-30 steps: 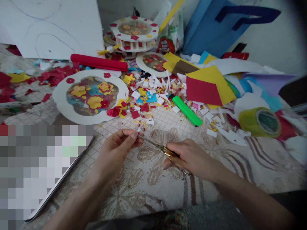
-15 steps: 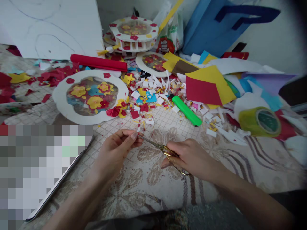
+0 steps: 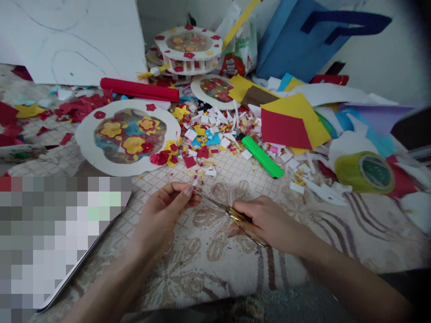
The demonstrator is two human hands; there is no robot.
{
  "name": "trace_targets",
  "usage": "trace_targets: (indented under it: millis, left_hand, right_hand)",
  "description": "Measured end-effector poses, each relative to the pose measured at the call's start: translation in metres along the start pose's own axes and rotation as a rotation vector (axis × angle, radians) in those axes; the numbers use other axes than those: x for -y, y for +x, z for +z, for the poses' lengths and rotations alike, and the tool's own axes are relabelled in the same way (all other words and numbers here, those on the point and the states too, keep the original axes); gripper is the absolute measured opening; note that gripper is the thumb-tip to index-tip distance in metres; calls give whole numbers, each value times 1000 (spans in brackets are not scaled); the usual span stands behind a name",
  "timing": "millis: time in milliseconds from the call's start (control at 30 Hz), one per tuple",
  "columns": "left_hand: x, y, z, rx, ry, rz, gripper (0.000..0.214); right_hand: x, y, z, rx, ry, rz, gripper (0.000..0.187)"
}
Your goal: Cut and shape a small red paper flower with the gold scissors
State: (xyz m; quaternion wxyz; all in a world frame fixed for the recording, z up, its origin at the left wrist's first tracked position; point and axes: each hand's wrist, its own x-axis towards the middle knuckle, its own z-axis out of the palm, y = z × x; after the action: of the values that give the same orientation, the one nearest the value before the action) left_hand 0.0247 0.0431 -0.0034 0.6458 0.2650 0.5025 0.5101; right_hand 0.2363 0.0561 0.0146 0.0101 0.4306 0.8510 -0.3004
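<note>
right hand (image 3: 269, 222) grips the gold handles of small scissors (image 3: 232, 213), fingers curled thru the loops, near centre of the patterned cloth (image 3: 208, 251). blades run left & a bit far, tips meeting the left hand (image 3: 164, 211). left hand's thumb & forefinger are pinched narrow on sth tiny right at the blade tips; too small to tell what it is. hands sit near each other, scissors bridging the gap between them.

just beyond the hands: heap of paper scraps (image 3: 212, 134), white/red/yellow/blue. green marker (image 3: 262, 156) lies far right of the scissors, apart from them. round white disc w/ paper flowers (image 3: 128, 134) far left. yellow tape roll (image 3: 365, 172) well off to the right. red & yellow paper sheets (image 3: 292, 123) behind the marker. red paper roll (image 3: 139, 89) farther back.
</note>
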Motion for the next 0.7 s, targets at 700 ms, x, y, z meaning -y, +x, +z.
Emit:
trace_targets:
  millis: [700]
  left_hand:
    - [0, 0, -2, 27, -25, -13, 16]
  right_hand:
    - [-3, 0, -7, 61, 69, -6, 29]
